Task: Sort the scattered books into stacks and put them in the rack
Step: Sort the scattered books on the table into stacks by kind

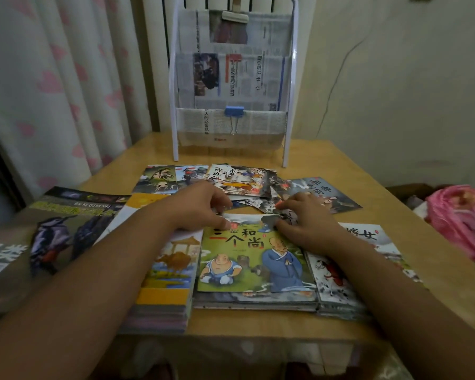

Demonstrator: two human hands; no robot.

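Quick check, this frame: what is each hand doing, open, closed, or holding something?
Left hand: fingers curled at the far edge of the monk-cover book, apparently pinching it.
Right hand: fingers bent on the same far edge; grip cannot be told.

- One head-worn wide-angle view looks forward and down, close over the pale wooden table (pixel 368 171).
- It faces the white metal-framed rack (pixel 232 86) standing at the table's far edge.
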